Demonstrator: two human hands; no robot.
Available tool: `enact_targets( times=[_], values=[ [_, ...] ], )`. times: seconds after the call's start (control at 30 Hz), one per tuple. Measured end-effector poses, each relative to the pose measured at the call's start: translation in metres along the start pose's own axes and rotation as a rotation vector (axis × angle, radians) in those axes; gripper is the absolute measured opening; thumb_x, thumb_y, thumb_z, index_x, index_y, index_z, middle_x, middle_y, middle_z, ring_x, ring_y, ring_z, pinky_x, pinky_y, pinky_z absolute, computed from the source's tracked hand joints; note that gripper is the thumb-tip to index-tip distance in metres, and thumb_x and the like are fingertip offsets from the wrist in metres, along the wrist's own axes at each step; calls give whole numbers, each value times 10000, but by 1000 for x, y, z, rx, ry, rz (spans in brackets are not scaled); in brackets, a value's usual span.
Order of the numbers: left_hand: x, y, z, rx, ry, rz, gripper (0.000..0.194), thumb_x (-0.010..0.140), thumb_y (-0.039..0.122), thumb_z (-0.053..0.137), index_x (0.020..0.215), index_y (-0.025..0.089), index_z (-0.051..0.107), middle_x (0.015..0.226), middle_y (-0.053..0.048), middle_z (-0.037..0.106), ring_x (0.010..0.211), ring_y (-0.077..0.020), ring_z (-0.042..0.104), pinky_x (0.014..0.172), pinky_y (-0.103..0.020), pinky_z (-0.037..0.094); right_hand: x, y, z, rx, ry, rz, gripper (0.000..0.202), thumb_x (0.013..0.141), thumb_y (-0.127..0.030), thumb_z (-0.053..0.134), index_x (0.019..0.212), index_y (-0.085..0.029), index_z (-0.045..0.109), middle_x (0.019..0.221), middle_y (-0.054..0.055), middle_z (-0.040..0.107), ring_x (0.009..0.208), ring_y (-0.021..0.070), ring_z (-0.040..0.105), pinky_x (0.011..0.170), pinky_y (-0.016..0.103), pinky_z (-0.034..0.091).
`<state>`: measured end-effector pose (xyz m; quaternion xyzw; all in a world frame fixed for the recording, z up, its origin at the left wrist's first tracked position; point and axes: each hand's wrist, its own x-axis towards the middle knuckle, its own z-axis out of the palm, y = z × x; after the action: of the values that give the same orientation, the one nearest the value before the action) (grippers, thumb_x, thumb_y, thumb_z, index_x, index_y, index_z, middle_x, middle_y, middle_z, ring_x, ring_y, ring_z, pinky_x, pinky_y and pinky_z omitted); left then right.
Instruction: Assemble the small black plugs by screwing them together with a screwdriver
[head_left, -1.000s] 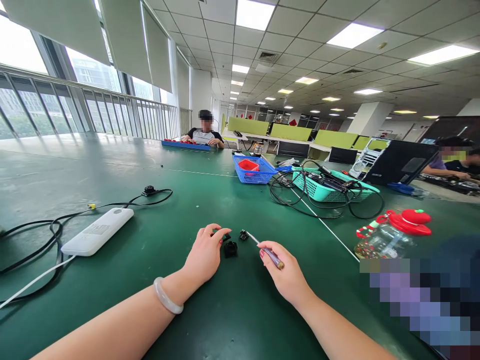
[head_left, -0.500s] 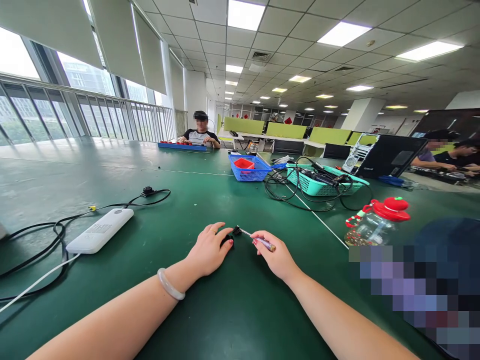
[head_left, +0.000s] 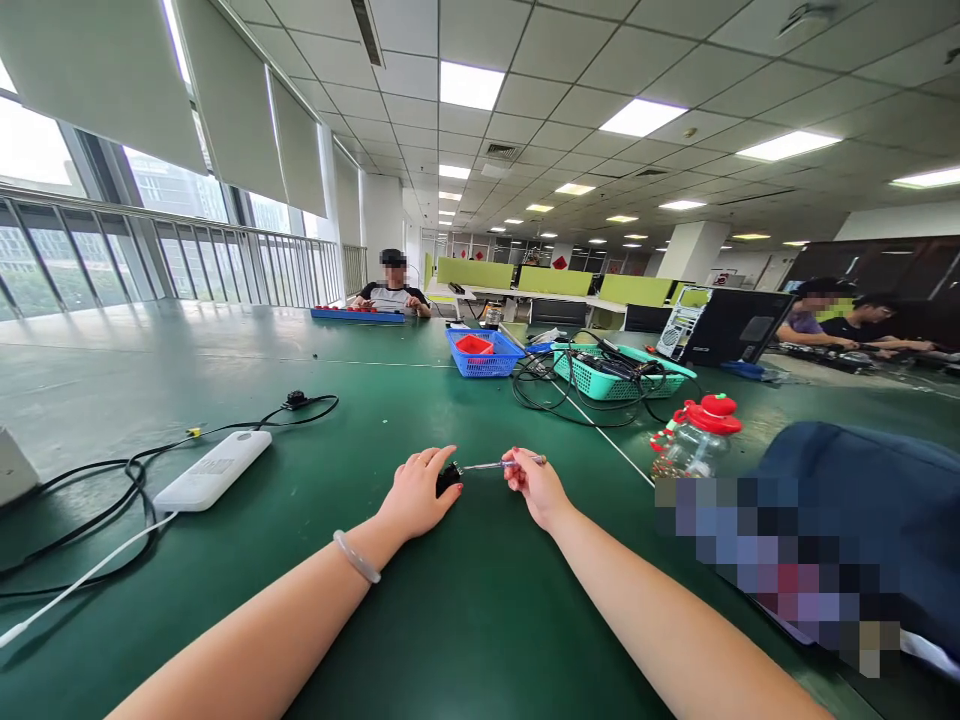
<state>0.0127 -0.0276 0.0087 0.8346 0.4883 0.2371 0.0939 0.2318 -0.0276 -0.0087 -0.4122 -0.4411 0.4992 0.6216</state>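
My left hand [head_left: 414, 495] rests on the green table, its thumb and fingers closed round a small black part [head_left: 448, 480]. Shiny metal shows at the part's right end; its exact kind is too small to make out. In my right hand [head_left: 541, 492] is a slim screwdriver [head_left: 486, 466], pinched by the handle between thumb and fingers. It lies nearly level, its shaft pointing left, and the tip meets or almost meets the metal end of the black part.
A white power bank [head_left: 214, 472] with cables lies left. Farther off are a blue basket [head_left: 486, 362], a green basket [head_left: 600, 385] of cables and a computer case [head_left: 739, 325]. A red-lidded bottle [head_left: 697, 440] and dark cloth [head_left: 862, 490] are right. People sit beyond.
The screwdriver has turned from slanting to nearly level. My right hand has shifted slightly left, and the black part sits deeper in my left hand's grip. The camera view has tilted up.
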Motion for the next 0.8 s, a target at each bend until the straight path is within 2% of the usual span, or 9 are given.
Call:
enact_targets(
  times=[0.07, 0.13, 0.23, 0.33, 0.5, 0.57, 0.67, 0.73, 0.8],
  values=[
    [2, 2, 3, 34, -46, 29, 612, 872, 455, 494, 1432, 268, 334, 1440, -87, 449, 1319, -302, 390, 1089, -515, 327, 7, 1, -1, 54, 18, 18, 367, 673, -530, 722, 686, -170, 648, 528, -13, 562, 441, 77, 425, 464, 245, 335],
    [3, 4, 4, 58, -107, 75, 569, 877, 456, 491, 1405, 275, 380, 1415, -81, 490, 1306, -300, 414, 1086, -514, 329, 13, 2, -3, 103, 35, 32, 374, 647, -531, 746, 679, -172, 647, 521, -11, 560, 441, 78, 426, 463, 247, 344],
    [0, 10, 2, 65, -139, 137, 395, 895, 366, 468, 1279, 283, 512, 1318, -47, 576, 1243, -260, 473, 1065, -465, 366, 17, 1, -7, 168, 51, 45, 374, 630, -527, 768, 693, -177, 650, 536, -9, 567, 461, 81, 447, 472, 245, 366],
    [-5, 17, -3, 64, -138, 191, 310, 877, 251, 457, 1163, 275, 576, 1278, -26, 592, 1198, -231, 492, 1040, -427, 397, 16, -2, -11, 209, 54, 60, 368, 618, -506, 785, 699, -170, 656, 541, -2, 573, 469, 84, 458, 474, 245, 377],
    [-20, 27, -6, 10, -139, 293, 470, 777, 81, 437, 1187, 272, 567, 1215, -33, 611, 1142, -219, 512, 1032, -412, 413, 13, -4, -14, 246, 53, 75, 334, 633, -469, 788, 692, -168, 654, 541, 4, 578, 464, 88, 459, 464, 250, 380],
    [-27, 32, -5, 2, -155, 332, 517, 794, 102, 449, 1269, 291, 522, 1247, -36, 594, 1159, -224, 503, 1052, -425, 399, 13, -4, -15, 255, 49, 83, 323, 646, -459, 786, 689, -169, 650, 539, 6, 579, 461, 88, 458, 462, 248, 380],
    [-33, 45, -1, 17, -170, 353, 488, 869, 282, 503, 1354, 306, 455, 1302, -50, 562, 1202, -256, 474, 1073, -471, 375, 12, -4, -15, 266, 45, 93, 313, 661, -447, 784, 689, -168, 646, 534, 5, 580, 458, 83, 456, 461, 240, 381],
    [-35, 55, 2, 35, -170, 317, 437, 891, 374, 505, 1322, 298, 497, 1294, -59, 563, 1204, -271, 469, 1065, -494, 375, 12, -4, -16, 272, 46, 97, 305, 668, -439, 784, 691, -168, 646, 535, 6, 582, 459, 83, 458, 460, 238, 383],
    [-36, 63, 5, 39, -171, 269, 339, 908, 353, 486, 1226, 282, 579, 1241, -59, 585, 1176, -265, 485, 1038, -482, 399, 11, -3, -17, 276, 48, 98, 300, 673, -436, 782, 689, -170, 645, 535, 6, 584, 458, 83, 457, 459, 238, 386]
  ],
)
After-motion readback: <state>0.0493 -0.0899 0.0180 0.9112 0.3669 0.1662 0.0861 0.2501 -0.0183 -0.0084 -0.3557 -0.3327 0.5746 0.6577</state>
